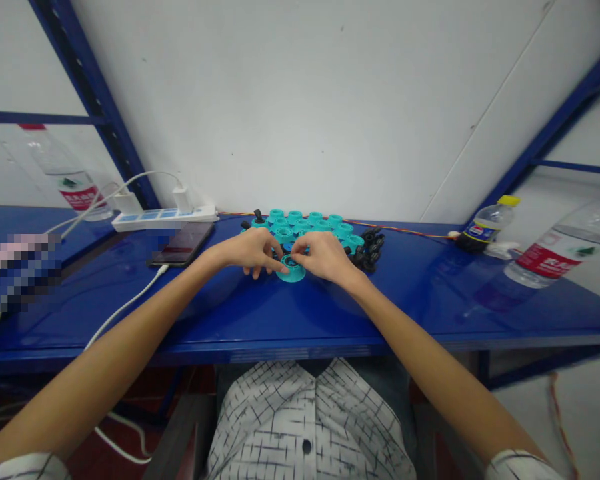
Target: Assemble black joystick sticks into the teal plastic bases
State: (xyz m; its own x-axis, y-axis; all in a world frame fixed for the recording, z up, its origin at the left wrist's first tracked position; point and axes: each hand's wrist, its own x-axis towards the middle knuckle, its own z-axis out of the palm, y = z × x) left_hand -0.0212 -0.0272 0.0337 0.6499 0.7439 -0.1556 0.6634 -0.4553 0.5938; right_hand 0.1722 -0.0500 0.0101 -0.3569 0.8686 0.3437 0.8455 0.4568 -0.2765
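blue desk (430, 287), white wall (300, 100) behind; left hand (253, 252) and right hand (324, 255) close together at one teal ring (293, 275), in front of the teal cluster (324, 227), cannot tell if clamped

Left hand (256, 252) and right hand (321, 255) are at a turquoise round part (292, 275) on the blue desk (300, 319), with similar turquoise parts (316, 219) clustered behind and black pieces (372, 249) alongside.
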